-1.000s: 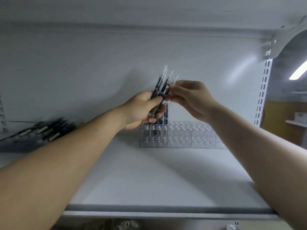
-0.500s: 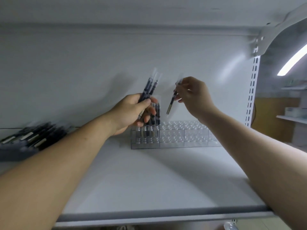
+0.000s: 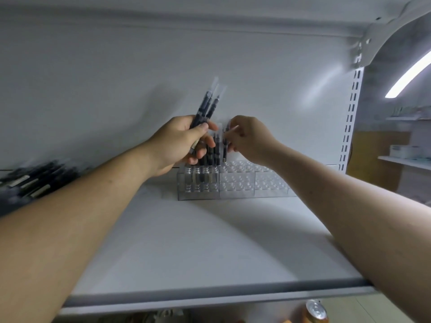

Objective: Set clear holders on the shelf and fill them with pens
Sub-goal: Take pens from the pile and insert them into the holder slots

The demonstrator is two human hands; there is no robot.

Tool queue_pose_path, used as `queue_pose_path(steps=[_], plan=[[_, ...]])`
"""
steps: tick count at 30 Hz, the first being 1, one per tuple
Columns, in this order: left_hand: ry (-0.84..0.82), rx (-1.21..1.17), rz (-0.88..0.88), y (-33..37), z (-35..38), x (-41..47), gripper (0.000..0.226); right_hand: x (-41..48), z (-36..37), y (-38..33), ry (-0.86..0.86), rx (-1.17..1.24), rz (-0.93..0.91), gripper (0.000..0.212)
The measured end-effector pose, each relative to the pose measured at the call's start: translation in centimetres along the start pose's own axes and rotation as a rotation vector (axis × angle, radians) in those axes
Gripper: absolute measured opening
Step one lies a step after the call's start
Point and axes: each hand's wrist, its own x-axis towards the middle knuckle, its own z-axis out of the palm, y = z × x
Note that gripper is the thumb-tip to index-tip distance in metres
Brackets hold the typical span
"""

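Task partly done: clear holders [image 3: 235,183] stand on the shelf [image 3: 210,248], only the leftmost part-filled; the left hand [image 3: 177,141] has its grip clamped on a bundle of pens [image 3: 207,106], the right hand [image 3: 249,138] pinches a single pen [image 3: 225,145] over the slots; a pile of pens [image 3: 30,180] waits at left.

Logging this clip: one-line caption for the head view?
Left hand grips spare pens; right hand pinches one pen over clear holders on the shelf.

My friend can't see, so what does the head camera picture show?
Two hands fill clear pen holders on a white shelf: the left hand grips a bunch of dark pens, the right hand pinches one pen above the holders. A few pens stand in the leftmost holder.
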Motion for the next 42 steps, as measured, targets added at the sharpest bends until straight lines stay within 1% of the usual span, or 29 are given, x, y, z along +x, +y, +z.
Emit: queue_pose_path(steps=[2,6,10,14,17,19,20,22,24,26,28,31,33,35,38,42], plan=[[-0.002,0.003,0.007,0.0,0.0,0.0,0.024,0.2,0.3,-0.1,-0.016,-0.022,0.028,0.015],[-0.003,0.013,0.015,-0.1,-0.1,0.1,0.024,0.6,0.7,-0.2,-0.003,-0.106,0.031,0.013],[0.000,0.024,0.008,-0.3,-0.2,0.0,0.023,0.5,0.8,0.1,-0.058,-0.146,0.044,0.015],[-0.005,0.034,-0.003,-0.2,-0.1,-0.3,0.023,0.1,0.7,0.1,-0.071,-0.177,0.048,0.023],[-0.008,0.029,-0.014,-0.1,0.0,-0.4,0.024,-0.3,0.0,0.1,-0.059,-0.173,0.054,0.021],[-0.013,0.029,-0.022,0.0,0.0,-0.5,0.024,-0.5,-0.8,0.1,0.023,-0.116,0.040,0.016],[-0.016,0.026,-0.026,0.0,0.1,-0.6,0.024,-0.5,-1.2,-0.1,0.077,-0.040,0.035,0.013],[-0.029,0.014,-0.033,0.0,0.2,-0.5,0.024,-0.6,-2.0,-0.6,0.141,0.207,0.037,0.011],[-0.040,0.007,-0.043,0.0,0.3,-0.5,0.024,-0.7,-2.4,-1.1,0.129,0.449,0.050,0.014],[-0.049,0.007,-0.056,0.0,0.4,-0.4,0.023,-0.8,-2.3,-1.4,0.090,0.595,0.068,0.012],[-0.053,-0.003,-0.066,0.1,0.5,-0.5,0.023,-0.7,-2.0,-1.5,0.051,0.633,0.065,0.017],[-0.055,-0.006,-0.072,0.1,0.6,-0.5,0.023,-0.7,-1.6,-1.6,0.045,0.635,0.046,0.026],[-0.058,-0.012,-0.074,0.1,0.6,-0.5,0.024,-0.6,-1.5,-1.6,0.055,0.653,0.055,0.027],[-0.061,-0.014,-0.076,0.2,0.7,-0.6,0.026,-0.7,-1.6,-1.7,0.069,0.684,0.074,0.022],[-0.065,-0.006,-0.088,0.3,0.7,-0.7,0.027,-0.8,-1.9,-2.0,0.123,0.745,0.085,0.020],[-0.067,-0.010,-0.096,0.4,0.7,-0.8,0.026,-0.5,-2.3,-1.9,0.256,0.736,0.082,0.022]])
